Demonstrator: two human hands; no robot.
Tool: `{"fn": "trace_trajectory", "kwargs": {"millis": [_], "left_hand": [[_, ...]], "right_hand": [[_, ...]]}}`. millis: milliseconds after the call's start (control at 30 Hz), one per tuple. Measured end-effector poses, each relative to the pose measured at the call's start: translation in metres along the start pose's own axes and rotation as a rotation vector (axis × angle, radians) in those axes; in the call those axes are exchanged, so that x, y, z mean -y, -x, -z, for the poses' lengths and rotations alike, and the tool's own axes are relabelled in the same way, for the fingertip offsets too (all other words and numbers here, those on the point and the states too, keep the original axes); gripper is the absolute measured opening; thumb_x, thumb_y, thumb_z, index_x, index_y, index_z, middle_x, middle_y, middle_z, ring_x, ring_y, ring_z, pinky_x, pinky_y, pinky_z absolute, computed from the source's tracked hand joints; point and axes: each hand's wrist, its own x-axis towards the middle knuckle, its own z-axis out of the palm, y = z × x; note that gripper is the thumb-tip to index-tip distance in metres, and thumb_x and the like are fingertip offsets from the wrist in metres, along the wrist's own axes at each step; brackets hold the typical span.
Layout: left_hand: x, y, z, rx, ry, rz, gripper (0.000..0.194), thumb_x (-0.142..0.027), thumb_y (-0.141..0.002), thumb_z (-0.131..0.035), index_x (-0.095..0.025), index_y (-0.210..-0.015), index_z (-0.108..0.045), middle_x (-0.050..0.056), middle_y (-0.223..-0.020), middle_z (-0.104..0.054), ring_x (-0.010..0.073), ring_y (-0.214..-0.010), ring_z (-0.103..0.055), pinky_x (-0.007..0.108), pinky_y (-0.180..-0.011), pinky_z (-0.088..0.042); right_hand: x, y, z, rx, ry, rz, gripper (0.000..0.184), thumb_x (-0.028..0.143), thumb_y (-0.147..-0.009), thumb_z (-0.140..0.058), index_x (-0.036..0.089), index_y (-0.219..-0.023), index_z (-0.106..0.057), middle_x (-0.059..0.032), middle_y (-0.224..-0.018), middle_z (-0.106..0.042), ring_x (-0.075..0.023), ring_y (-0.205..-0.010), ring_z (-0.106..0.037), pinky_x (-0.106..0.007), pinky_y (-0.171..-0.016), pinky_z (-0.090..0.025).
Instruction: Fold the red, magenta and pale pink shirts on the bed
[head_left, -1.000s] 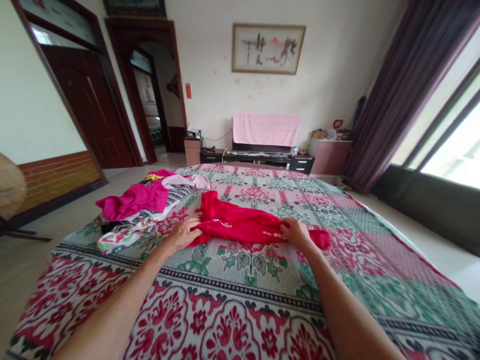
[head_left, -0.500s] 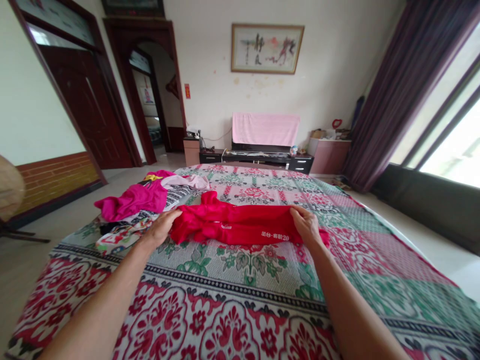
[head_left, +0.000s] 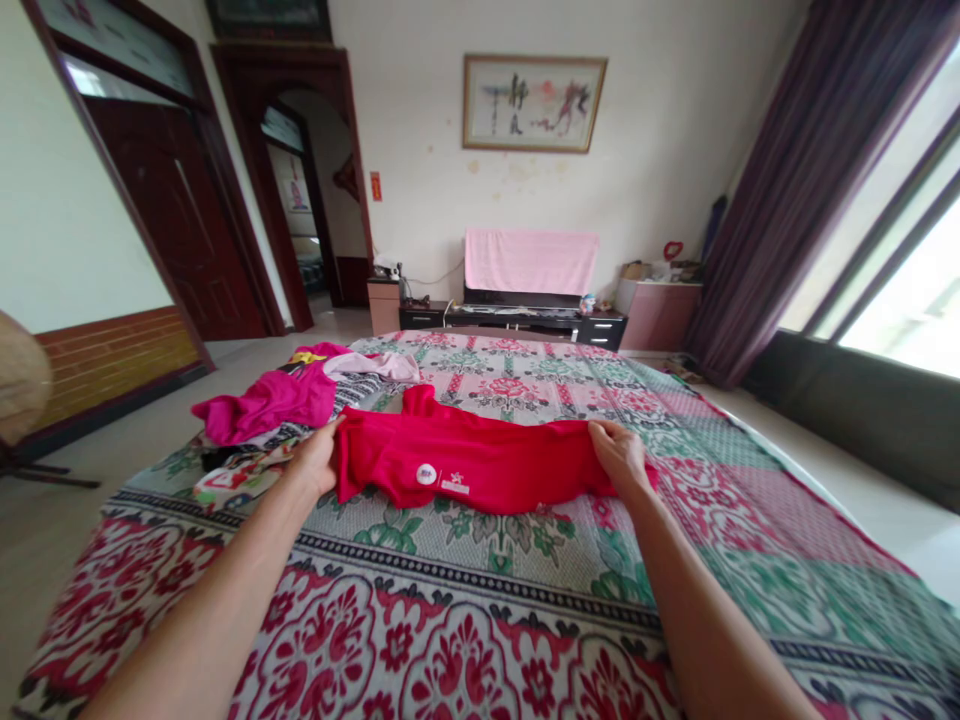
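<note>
A red T-shirt (head_left: 495,462) with a round white logo and small white print is stretched sideways between my hands, low over the patterned cloth. Its left end is pinched in my left hand (head_left: 321,455), fingers closed on the fabric. My right hand (head_left: 621,455) grips the other end, where a bit of red cloth shows beyond the wrist. A sleeve-like piece stands up along the far edge near the left. Beneath lies a flowered red, green and white bedspread (head_left: 480,620).
Left of the shirt lies a heap of clothes, with a magenta garment (head_left: 274,405) on top and a pale pink one (head_left: 382,366) behind. Past the bedspread's far edge stands a low black cabinet (head_left: 600,328) with a pink cloth (head_left: 532,260) above it.
The shirt's visible face has changed: white lettering near the right is gone and a round logo shows. The fabric is smoother and hangs lower in the middle. My left hand has shifted slightly left.
</note>
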Motion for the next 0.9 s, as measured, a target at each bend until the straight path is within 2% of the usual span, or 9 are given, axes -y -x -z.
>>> {"fn": "trace_trajectory", "kwargs": {"millis": [300, 433, 500, 600, 667, 733, 767, 833, 900], "left_hand": [[0.005, 0.02, -0.014, 0.118, -0.05, 0.087, 0.024, -0.022, -0.091, -0.049, -0.014, -0.106, -0.066, 0.009, -0.084, -0.076, 0.0222, -0.073, -0.073, 0.036, -0.071, -0.06], [0.01, 0.021, -0.015, 0.167, -0.121, 0.102, 0.021, -0.023, -0.087, -0.056, -0.013, -0.102, -0.067, 0.01, -0.086, -0.076, 0.023, -0.077, -0.073, 0.036, -0.071, -0.06], [0.013, 0.022, -0.018, 0.216, -0.142, 0.094, 0.022, -0.026, -0.083, -0.062, -0.013, -0.1, -0.068, 0.01, -0.088, -0.076, 0.0241, -0.081, -0.073, 0.036, -0.073, -0.06], [0.021, 0.031, -0.025, 0.335, -0.207, 0.085, 0.024, -0.029, -0.078, -0.068, -0.014, -0.096, -0.069, 0.011, -0.091, -0.075, 0.0262, -0.089, -0.071, 0.037, -0.078, -0.058], [0.029, 0.039, -0.031, 0.462, -0.324, 0.067, 0.026, -0.03, -0.074, -0.072, -0.015, -0.095, -0.07, 0.01, -0.092, -0.075, 0.0276, -0.097, -0.069, 0.038, -0.083, -0.056], [0.037, 0.048, -0.038, 0.589, -0.474, 0.034, 0.028, -0.029, -0.072, -0.074, -0.016, -0.096, -0.071, 0.009, -0.092, -0.075, 0.0284, -0.103, -0.066, 0.038, -0.086, -0.053], [0.041, 0.052, -0.041, 0.639, -0.543, 0.019, 0.029, -0.029, -0.072, -0.073, -0.016, -0.097, -0.071, 0.009, -0.091, -0.075, 0.0285, -0.104, -0.065, 0.038, -0.087, -0.052], [0.048, 0.06, -0.046, 0.717, -0.652, -0.016, 0.027, -0.029, -0.074, -0.07, -0.016, -0.098, -0.071, 0.008, -0.088, -0.075, 0.0283, -0.102, -0.064, 0.038, -0.084, -0.052], [0.052, 0.066, -0.05, 0.784, -0.743, -0.059, 0.026, -0.029, -0.076, -0.066, -0.015, -0.097, -0.072, 0.008, -0.083, -0.073, 0.0279, -0.094, -0.065, 0.037, -0.078, -0.052]], "right_hand": [[-0.002, -0.001, 0.003, -0.116, 0.238, -0.043, 0.038, 0.035, -0.078, -0.046, 0.019, -0.096, -0.076, -0.0104, -0.085, -0.073, -0.023, -0.078, -0.063, -0.032, -0.075, -0.047], [0.014, 0.009, -0.01, -0.131, 0.171, 0.161, 0.036, 0.028, -0.075, -0.05, 0.017, -0.102, -0.071, -0.0101, -0.099, -0.07, -0.0217, -0.085, -0.062, -0.036, -0.085, -0.047], [0.032, 0.023, -0.02, 0.005, 0.049, 0.301, 0.034, 0.027, -0.076, -0.05, 0.018, -0.103, -0.069, -0.0092, -0.101, -0.069, -0.0209, -0.087, -0.062, -0.036, -0.086, -0.047], [0.064, 0.054, -0.036, 0.483, -0.203, 0.403, 0.033, 0.034, -0.081, -0.055, 0.02, -0.109, -0.065, -0.006, -0.094, -0.069, -0.019, -0.085, -0.063, -0.034, -0.081, -0.049], [0.084, 0.076, -0.042, 0.827, -0.352, 0.351, 0.049, 0.043, -0.082, -0.059, 0.021, -0.126, -0.055, -0.0073, -0.103, -0.068, -0.0196, -0.087, -0.063, -0.034, -0.076, -0.051], [0.099, 0.094, -0.044, 1.071, -0.433, 0.201, 0.072, 0.051, -0.082, -0.06, 0.022, -0.143, -0.036, -0.0085, -0.106, -0.066, -0.0211, -0.09, -0.063, -0.034, -0.074, -0.052], [0.104, 0.101, -0.045, 1.138, -0.456, 0.132, 0.081, 0.054, -0.082, -0.06, 0.022, -0.149, -0.026, -0.0087, -0.105, -0.066, -0.0216, -0.091, -0.064, -0.035, -0.073, -0.052], [0.109, 0.11, -0.047, 1.165, -0.507, 0.022, 0.088, 0.058, -0.082, -0.059, 0.026, -0.152, -0.015, -0.008, -0.106, -0.064, -0.0214, -0.091, -0.063, -0.033, -0.069, -0.052], [0.108, 0.113, -0.051, 1.092, -0.559, -0.024, 0.081, 0.058, -0.081, -0.06, 0.03, -0.149, -0.025, -0.006, -0.107, -0.063, -0.0191, -0.085, -0.062, -0.03, -0.064, -0.051]]}}
